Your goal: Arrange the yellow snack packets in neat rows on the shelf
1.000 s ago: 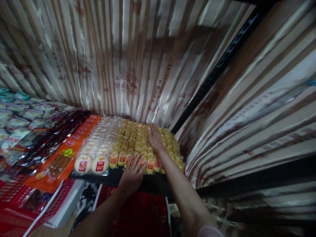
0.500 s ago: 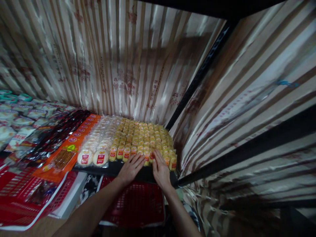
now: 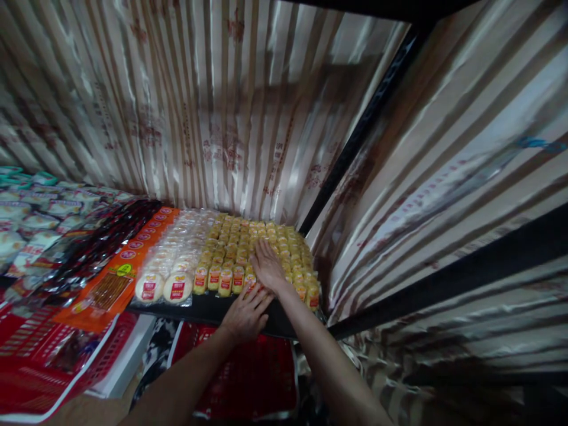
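Note:
Rows of small yellow packaged cakes (image 3: 225,280) with red labels stand on a black shelf (image 3: 202,310). My right hand (image 3: 268,267) lies flat over the tops of these rows, fingers stretched toward the back. Against the front of the rows, by the shelf edge, rests my left hand (image 3: 248,310), its fingers extended and touching the front packets. The left fingertips reach beneath my right wrist. Neither hand grips a packet. To the left of the cakes are rows of round white packaged biscuits (image 3: 177,287) with red labels.
Farther left lie an orange snack packet (image 3: 106,290), dark glossy packets (image 3: 109,234) and white bags (image 3: 39,204). Red baskets (image 3: 248,378) sit below the shelf edge. Striped curtain (image 3: 199,106) hangs behind, and a black post (image 3: 350,154) rises at the right corner.
My right hand has moved from the front of the cakes up and left onto their tops. My left hand has shifted slightly right and down along the front edge.

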